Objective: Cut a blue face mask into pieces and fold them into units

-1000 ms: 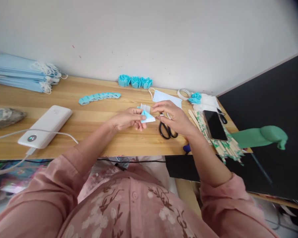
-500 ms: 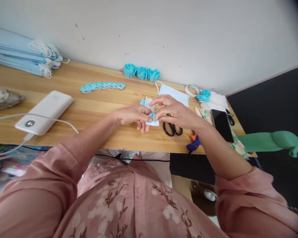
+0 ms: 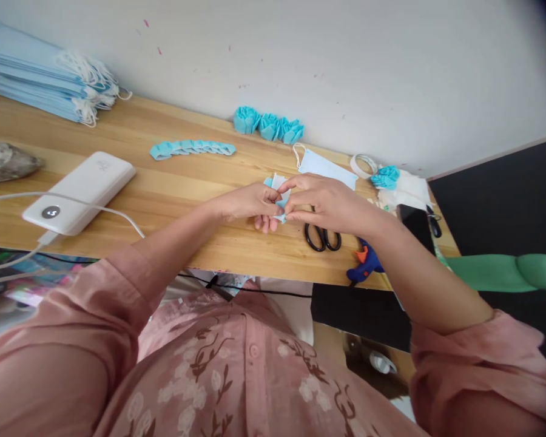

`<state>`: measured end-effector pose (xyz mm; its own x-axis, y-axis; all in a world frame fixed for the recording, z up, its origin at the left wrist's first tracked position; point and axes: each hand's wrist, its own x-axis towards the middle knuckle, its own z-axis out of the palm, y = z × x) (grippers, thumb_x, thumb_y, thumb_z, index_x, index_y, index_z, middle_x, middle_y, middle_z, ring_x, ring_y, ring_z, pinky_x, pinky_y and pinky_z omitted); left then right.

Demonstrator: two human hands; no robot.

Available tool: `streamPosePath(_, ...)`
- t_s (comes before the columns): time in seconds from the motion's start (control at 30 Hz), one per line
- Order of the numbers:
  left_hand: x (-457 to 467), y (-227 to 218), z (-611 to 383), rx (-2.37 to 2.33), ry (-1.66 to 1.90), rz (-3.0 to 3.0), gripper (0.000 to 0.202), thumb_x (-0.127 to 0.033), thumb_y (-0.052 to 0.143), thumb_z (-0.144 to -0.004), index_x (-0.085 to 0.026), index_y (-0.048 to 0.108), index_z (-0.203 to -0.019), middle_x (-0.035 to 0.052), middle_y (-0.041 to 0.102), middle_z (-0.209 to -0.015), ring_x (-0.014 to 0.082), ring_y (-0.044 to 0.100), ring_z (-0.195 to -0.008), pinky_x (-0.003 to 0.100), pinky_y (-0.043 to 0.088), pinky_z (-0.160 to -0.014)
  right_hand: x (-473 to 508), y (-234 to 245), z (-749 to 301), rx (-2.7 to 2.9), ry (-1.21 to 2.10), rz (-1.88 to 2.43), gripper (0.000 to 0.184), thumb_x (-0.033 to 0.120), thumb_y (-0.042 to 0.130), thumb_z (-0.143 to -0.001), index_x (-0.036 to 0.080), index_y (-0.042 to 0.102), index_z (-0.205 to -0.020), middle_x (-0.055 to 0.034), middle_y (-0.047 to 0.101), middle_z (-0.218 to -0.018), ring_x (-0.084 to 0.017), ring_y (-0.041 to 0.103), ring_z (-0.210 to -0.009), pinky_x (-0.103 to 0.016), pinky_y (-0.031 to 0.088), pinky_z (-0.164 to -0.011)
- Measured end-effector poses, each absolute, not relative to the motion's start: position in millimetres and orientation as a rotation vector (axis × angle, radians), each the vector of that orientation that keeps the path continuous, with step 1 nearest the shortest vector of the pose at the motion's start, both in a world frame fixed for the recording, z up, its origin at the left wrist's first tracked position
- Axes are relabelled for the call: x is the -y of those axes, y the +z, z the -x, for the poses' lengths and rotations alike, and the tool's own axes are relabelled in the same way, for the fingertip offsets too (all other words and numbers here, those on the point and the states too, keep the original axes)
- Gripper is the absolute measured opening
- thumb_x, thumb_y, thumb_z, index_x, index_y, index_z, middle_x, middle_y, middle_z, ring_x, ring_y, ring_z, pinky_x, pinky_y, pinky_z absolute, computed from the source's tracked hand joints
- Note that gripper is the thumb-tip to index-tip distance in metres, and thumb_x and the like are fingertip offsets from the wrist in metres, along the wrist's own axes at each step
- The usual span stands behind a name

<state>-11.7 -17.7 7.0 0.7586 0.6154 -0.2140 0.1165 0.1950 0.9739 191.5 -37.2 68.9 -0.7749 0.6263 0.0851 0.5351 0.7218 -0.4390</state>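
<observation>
A small folded piece of blue-and-white mask fabric (image 3: 280, 183) is between my two hands, just above the table. My left hand (image 3: 255, 204) pinches it from the left, thumb on top and other fingers curled below. From the right, my right hand (image 3: 321, 203) grips its near edge with thumb and fingertips, partly covering it. Black-handled scissors (image 3: 315, 238) lie under my right hand, their blades hidden. Behind the hands is a flat blue face mask (image 3: 328, 168) with a white ear loop.
Blue fabric roses (image 3: 269, 125) stand along the wall, with a folded blue strip (image 3: 192, 148) before them. Stacked masks (image 3: 31, 73) and a white power bank (image 3: 79, 193) are left. Tape (image 3: 363, 165), another rose (image 3: 386, 176), a phone (image 3: 415, 223) and a blue glue gun (image 3: 364, 265) are right.
The near corner of the fabric has been folded in, so less of it shows below my fingers. The whole view has shifted slightly; both hands keep their hold.
</observation>
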Motion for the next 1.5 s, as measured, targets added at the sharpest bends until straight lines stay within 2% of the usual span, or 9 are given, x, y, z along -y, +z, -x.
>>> streamPosePath(0.17, 16.7, 7.9, 12.2, -0.684, 0.469, -1.359, 0.013, -0.022, 0.076, -0.076, -0.013, 0.068, -0.072, 0.0098, 0.071, -0.064, 0.0183, 0.066, -0.049, 0.026, 0.048, -0.046, 38.0, 68.6, -189.0, 2.644, 0.625, 1.127, 0.009, 0.026, 0.070, -0.080, 0.025, 0.071, -0.072, 0.0017, 0.072, -0.078, -0.017, 0.062, -0.072, -0.030, 0.041, -0.070)
streamPosePath(0.27, 16.7, 7.8, 12.5, -0.684, 0.479, -1.371, 0.013, -0.022, 0.076, -0.077, -0.013, 0.068, -0.075, 0.0095, 0.072, -0.064, 0.0175, 0.066, -0.050, 0.026, 0.048, -0.046, 38.0, 67.0, -187.0, 2.672, 0.579, 1.231, 0.009, 0.021, 0.068, -0.079, 0.023, 0.069, -0.070, 0.0036, 0.068, -0.068, -0.013, 0.056, -0.060, -0.029, 0.035, -0.065)
streamPosePath(0.63, 13.0, 4.6, 12.3, -0.694, 0.454, -1.443, 0.015, -0.025, 0.069, -0.085, -0.013, 0.061, -0.084, 0.0050, 0.073, -0.071, 0.0104, 0.065, -0.055, 0.020, 0.049, -0.050, 37.0, 70.1, -178.5, 2.735, 0.518, 1.430, 0.007, 0.017, 0.057, -0.075, 0.018, 0.062, -0.071, 0.0018, 0.065, -0.068, -0.011, 0.051, -0.060, -0.026, 0.030, -0.064)
streamPosePath(0.8, 10.3, -1.0, 13.6, -0.664, 0.480, -1.469, 0.017, -0.028, 0.071, -0.082, -0.013, 0.064, -0.087, 0.0066, 0.075, -0.080, 0.0104, 0.066, -0.061, 0.021, 0.051, -0.054, 36.2, 73.7, -177.1, 2.739, 0.491, 1.439, 0.006, 0.017, 0.056, -0.074, 0.018, 0.060, -0.069, 0.0028, 0.060, -0.063, -0.010, 0.046, -0.057, -0.025, 0.028, -0.061)
streamPosePath(0.93, 9.9, -4.8, 12.9, -0.689, 0.513, -1.482, 0.013, -0.024, 0.070, -0.081, -0.013, 0.064, -0.085, 0.0046, 0.073, -0.074, 0.0093, 0.064, -0.058, 0.019, 0.050, -0.054, 34.4, 71.1, -177.4, 2.726, 0.467, 1.424, 0.007, 0.016, 0.055, -0.072, 0.018, 0.060, -0.067, 0.0037, 0.057, -0.060, -0.009, 0.045, -0.055, -0.025, 0.027, -0.060)
streamPosePath(1.07, 11.5, -1.8, 11.3, -0.764, 0.541, -1.486, 0.008, -0.019, 0.067, -0.081, -0.013, 0.062, -0.080, 0.0030, 0.071, -0.070, 0.0082, 0.062, -0.054, 0.018, 0.047, -0.050, 31.5, 68.4, -179.7, 2.658, 0.509, 1.400, 0.007, 0.015, 0.059, -0.074, 0.019, 0.064, -0.071, 0.0034, 0.062, -0.063, -0.010, 0.051, -0.058, -0.025, 0.033, -0.062)
streamPosePath(1.13, 12.0, 1.3, 10.9, -0.796, 0.569, -1.467, 0.007, -0.018, 0.065, -0.082, -0.013, 0.061, -0.078, 0.0027, 0.070, -0.069, 0.0079, 0.061, -0.053, 0.018, 0.045, -0.049, 31.7, 68.5, -184.1, 2.512, 0.621, 1.399, 0.007, 0.019, 0.063, -0.077, 0.020, 0.068, -0.082, 0.0013, 0.069, -0.072, -0.013, 0.059, -0.066, -0.026, 0.039, -0.067)
streamPosePath(1.33, 10.2, 5.9, 11.5, -0.816, 0.652, -1.400, 0.012, -0.019, 0.061, -0.084, -0.014, 0.059, -0.073, 0.0027, 0.070, -0.066, 0.0077, 0.059, -0.050, 0.019, 0.043, -0.049, 43.7, 52.8, -201.8, 1.959, 0.941, 1.289, 0.045, 0.034, 0.068, -0.082, 0.022, 0.063, -0.125, -0.0067, 0.073, -0.108, -0.019, 0.068, -0.094, -0.036, 0.052, -0.086)
streamPosePath(1.5, 10.2, 4.5, 12.0, -0.815, 0.689, -1.359, 0.015, -0.025, 0.064, -0.082, -0.014, 0.058, -0.074, 0.0028, 0.070, -0.067, 0.0082, 0.059, -0.051, 0.020, 0.044, -0.050, 50.4, 20.2, -190.5, 1.715, 1.017, 1.217, 0.049, 0.035, 0.070, -0.080, 0.022, 0.064, -0.126, -0.0056, 0.072, -0.102, -0.019, 0.067, -0.094, -0.037, 0.053, -0.088)
